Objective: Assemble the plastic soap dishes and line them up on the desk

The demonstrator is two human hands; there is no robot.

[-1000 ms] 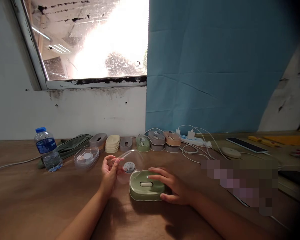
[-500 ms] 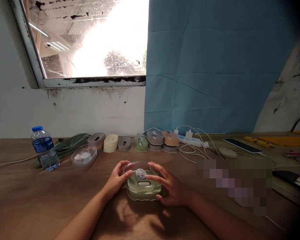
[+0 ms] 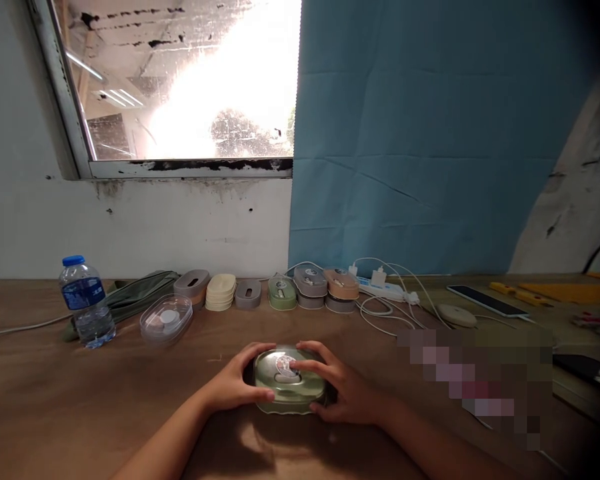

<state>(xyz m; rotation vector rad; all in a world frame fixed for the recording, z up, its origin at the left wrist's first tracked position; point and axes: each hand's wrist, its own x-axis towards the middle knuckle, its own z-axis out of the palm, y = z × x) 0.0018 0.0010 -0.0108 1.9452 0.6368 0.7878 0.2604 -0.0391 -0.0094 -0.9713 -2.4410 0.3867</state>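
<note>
In front of me on the table sits a green oval plastic box (image 3: 296, 405) with a slot in its top. A clear plastic lid (image 3: 307, 373) with a round sticker lies over it. My left hand (image 3: 243, 381) grips the left side of the lid, thumb at the front and fingers at the back. Around the right side curls my right hand (image 3: 343, 383); its index finger rests on the sticker, its thumb at the lower front corner of the box. Whether the lid's rim is fully seated all round is hidden by the fingers.
Along the back stand similar grey boxes (image 3: 248, 295), a stack of cream pieces (image 3: 221, 293), and lidded green, grey and brown boxes (image 3: 342, 285). Left are clear lids (image 3: 166, 319) and a water bottle (image 3: 86, 303). Right are a power strip (image 3: 380, 289), cables and a phone (image 3: 487, 301).
The clear lid, tilted above the green box before, has come down over it. My left thumb has moved from the lid's top down to its front edge.
</note>
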